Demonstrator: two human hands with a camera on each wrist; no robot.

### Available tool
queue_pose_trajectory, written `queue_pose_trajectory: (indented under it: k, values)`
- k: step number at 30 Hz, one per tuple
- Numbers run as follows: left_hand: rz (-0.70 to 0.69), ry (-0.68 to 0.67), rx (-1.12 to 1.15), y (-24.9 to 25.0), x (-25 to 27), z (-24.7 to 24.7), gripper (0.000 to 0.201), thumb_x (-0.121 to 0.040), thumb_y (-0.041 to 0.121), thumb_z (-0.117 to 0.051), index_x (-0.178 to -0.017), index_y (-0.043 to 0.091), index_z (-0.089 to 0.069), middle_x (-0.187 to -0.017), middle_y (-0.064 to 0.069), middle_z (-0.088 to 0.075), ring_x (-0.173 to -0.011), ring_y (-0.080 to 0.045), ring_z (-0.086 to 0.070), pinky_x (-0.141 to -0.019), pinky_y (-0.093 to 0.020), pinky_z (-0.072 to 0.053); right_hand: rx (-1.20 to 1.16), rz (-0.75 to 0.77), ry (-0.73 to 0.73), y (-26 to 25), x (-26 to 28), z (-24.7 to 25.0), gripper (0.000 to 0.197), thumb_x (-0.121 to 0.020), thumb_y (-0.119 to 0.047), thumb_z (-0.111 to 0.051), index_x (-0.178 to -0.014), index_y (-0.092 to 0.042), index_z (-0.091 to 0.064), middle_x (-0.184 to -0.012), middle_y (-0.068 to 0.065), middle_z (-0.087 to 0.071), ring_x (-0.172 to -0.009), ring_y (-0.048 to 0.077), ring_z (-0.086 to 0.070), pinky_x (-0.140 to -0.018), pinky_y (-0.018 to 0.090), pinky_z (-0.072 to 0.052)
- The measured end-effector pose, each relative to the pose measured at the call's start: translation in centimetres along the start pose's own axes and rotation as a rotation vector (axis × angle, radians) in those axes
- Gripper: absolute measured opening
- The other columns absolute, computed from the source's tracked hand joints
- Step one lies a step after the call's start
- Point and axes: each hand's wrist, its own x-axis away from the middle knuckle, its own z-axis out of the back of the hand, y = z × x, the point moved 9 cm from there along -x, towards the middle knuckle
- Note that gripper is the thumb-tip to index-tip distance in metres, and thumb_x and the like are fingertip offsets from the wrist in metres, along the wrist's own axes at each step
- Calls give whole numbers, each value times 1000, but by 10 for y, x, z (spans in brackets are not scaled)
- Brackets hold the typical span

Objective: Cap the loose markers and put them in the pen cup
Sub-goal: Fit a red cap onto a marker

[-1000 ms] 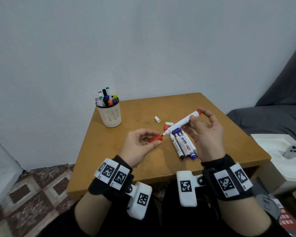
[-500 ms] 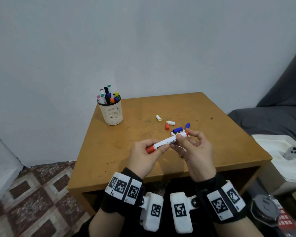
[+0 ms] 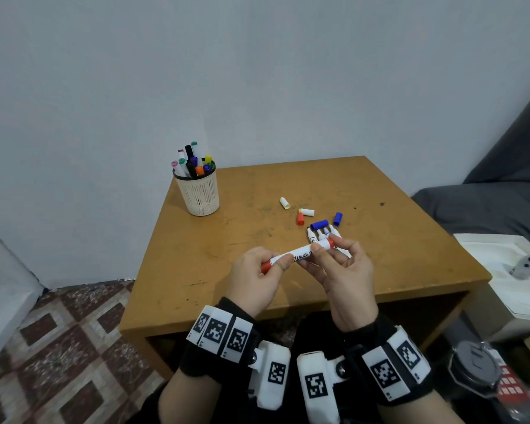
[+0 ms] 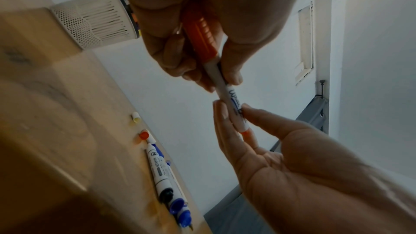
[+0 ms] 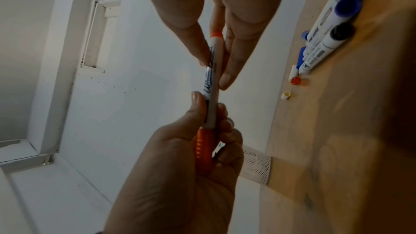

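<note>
Wooden table (image 3: pixel 202 270) | red marker (image 3: pixel 300 257) above it | left hand (image 3: pixel 254 280) grip holds capped end | right hand (image 3: pixel 346 270) pinches other end

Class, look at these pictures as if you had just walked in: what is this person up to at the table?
A person holds a red whiteboard marker above the wooden table with both hands. The left hand grips its capped end, and the right hand pinches the other end. Several uncapped markers and loose caps lie on the table behind the hands. The pen cup, already holding markers, stands at the far left corner.
</note>
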Motion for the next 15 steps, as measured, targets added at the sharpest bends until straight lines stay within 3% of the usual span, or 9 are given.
queue_pose_trajectory:
  k: [6,10,15]
  values:
    - [-19,-56,99,4,-5,5,7,-86,26,-63,-85,22,-69,-77,7,-58,-68,-8,-51,-62,-20,-39,52,-29,-65,-4,-10,-2,22,-83,8,-62,-99,-3,-52,-78,24,-64,-70,28,-69,-71,38,-60]
    - [-94,-79,30,11,-15,24,16,-86,23,-63,-100,20,-71,-88,6,-63,-75,-9,-56,-64,-14,-43,217,32,-138,-20,-24,-7,15,-82,8,-63,-94,-1,-59,-88,26,-66,-73,31,-67,-68,31,-60]
    - [-121,58,-112,16,-43,76,19,-82,19,-67,-101,20,-71,-86,4,-64,-77,-10,-56,-63,-10,-40,492,150,-220,-39,-44,-11,18,-81,10,-64,-87,-7,-63,-89,16,-69,-76,24,-68,-69,27,-59]
